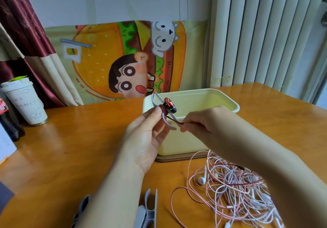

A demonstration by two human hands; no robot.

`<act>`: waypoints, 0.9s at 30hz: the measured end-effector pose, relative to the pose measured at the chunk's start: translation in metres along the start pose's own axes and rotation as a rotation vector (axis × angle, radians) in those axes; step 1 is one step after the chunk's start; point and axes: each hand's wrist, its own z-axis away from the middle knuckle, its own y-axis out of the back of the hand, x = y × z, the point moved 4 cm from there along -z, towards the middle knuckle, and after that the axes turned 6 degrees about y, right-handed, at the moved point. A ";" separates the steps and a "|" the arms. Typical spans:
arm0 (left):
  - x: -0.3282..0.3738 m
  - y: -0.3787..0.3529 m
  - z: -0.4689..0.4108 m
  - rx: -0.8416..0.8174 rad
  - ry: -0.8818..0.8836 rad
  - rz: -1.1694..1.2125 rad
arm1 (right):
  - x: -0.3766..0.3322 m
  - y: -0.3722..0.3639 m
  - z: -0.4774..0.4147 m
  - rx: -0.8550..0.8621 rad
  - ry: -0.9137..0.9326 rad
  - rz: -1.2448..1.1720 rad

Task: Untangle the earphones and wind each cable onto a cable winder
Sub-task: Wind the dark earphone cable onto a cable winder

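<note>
My left hand point(146, 135) pinches a grey X-shaped cable winder point(155, 102) and holds it up in front of the box. A dark red braided cable point(172, 119) is wrapped round the winder's waist, and red-and-black earbuds point(169, 105) sit on top of it. My right hand point(200, 123) pinches that red cable just right of the winder, pulled taut. A tangle of pink and white earphone cables point(230, 192) lies on the table at the lower right, partly under my right forearm. Spare grey winders point(149, 210) lie at the bottom centre.
A pale yellow plastic box point(194, 102) stands open on the wooden table point(70, 139) behind my hands. A white cup point(24, 102) and a dark bottle point(8, 119) stand at the far left. A cartoon cloth hangs behind the table.
</note>
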 end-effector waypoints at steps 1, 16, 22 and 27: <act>-0.001 -0.001 0.000 -0.012 -0.002 -0.009 | 0.000 0.003 0.000 0.013 0.003 0.010; 0.000 -0.012 0.013 -0.276 -0.254 -0.908 | 0.021 0.033 0.006 0.223 -0.022 -0.124; 0.005 -0.011 0.013 -0.345 -0.244 -0.899 | 0.022 0.036 0.005 0.256 -0.004 -0.272; 0.006 -0.009 0.014 -0.414 -0.235 -0.909 | 0.024 0.038 0.006 0.283 -0.034 -0.428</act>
